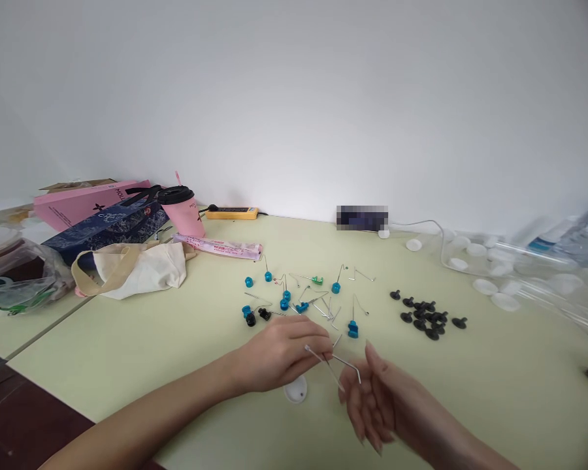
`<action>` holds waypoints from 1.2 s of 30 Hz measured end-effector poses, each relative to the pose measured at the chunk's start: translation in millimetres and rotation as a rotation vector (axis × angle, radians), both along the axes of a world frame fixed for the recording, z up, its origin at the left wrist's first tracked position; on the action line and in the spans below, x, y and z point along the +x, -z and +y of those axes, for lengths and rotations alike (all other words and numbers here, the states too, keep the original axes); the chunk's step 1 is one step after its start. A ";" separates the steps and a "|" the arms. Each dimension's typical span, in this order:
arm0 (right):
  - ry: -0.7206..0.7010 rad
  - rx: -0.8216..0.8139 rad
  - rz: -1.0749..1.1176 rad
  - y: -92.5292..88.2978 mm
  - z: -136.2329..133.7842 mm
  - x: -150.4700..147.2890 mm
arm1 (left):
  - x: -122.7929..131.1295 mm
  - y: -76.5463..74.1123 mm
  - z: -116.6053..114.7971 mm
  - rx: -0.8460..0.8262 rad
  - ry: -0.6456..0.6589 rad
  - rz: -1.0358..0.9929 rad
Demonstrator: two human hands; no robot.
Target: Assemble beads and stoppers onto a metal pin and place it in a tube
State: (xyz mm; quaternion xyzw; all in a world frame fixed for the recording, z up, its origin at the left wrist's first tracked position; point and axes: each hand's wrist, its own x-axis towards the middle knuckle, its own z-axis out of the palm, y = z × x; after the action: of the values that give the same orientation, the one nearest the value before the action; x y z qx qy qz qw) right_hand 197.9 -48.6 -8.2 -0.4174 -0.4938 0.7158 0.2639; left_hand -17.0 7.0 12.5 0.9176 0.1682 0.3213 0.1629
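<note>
My left hand (284,349) is closed on thin bent metal rods (345,363), whose ends stick out past the fingertips to the right. Just beside those ends is my right hand (382,398), palm turned up and fingers apart. It looks slightly blurred and seems to hold nothing. Under my left hand lies a round white disc (295,391) with a small dark spot. Beyond it are loose silver rods (329,312), a blue clip piece with a wire (353,328), more blue pieces (285,300), a green piece (317,281) and a black piece (264,314).
Black disc-shaped pieces with stems (420,315) are grouped at right, with white round discs (485,286) beyond. At left stand a pink cup (183,212), a cloth bag (140,267) and a blue box (112,228). A yellow power strip (232,213) lies by the wall.
</note>
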 end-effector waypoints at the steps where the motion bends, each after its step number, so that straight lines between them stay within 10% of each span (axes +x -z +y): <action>1: -0.024 -0.106 0.064 -0.5 0.2 -2.2 | -0.2 0.4 -0.1 0.047 0.012 0.009; 4: -0.030 -0.055 0.020 2.7 -0.5 -2.3 | 2.1 2.1 -0.9 -0.027 -0.017 0.033; 8: -0.012 0.715 -0.388 11.2 -1.9 12.0 | 5.3 4.0 1.2 -0.663 -0.056 0.104; 11: 0.088 0.937 -0.496 13.2 -0.5 19.1 | 5.0 3.6 3.1 -0.910 -0.036 0.140; 13: 0.144 0.783 -0.397 12.3 1.5 16.7 | 4.1 2.1 2.6 -0.683 -0.102 0.088; 18: 0.038 -0.194 0.138 8.9 2.2 -1.2 | 2.0 2.2 -5.3 0.245 -0.040 0.021; 21: 0.012 -0.318 0.188 6.7 -0.8 -7.0 | 4.0 5.4 -10.4 0.376 0.024 0.095; 24: 0.000 0.082 -0.070 5.4 -1.9 -4.0 | 10.1 7.0 -12.7 0.094 -0.019 0.062; 30: 0.124 1.615 -0.787 15.8 7.5 25.0 | 9.9 0.7 -1.6 -0.832 -0.175 0.010; 36: 0.138 1.471 -0.772 32.0 23.6 30.3 | -15.5 -7.0 19.6 -1.093 -0.079 0.096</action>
State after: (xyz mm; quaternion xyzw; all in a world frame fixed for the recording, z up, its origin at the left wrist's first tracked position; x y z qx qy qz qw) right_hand 228.2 -25.0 -40.3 -0.3838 -0.8644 -0.0007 0.3249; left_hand -32.5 26.6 19.5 0.7060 0.3522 0.1508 0.5956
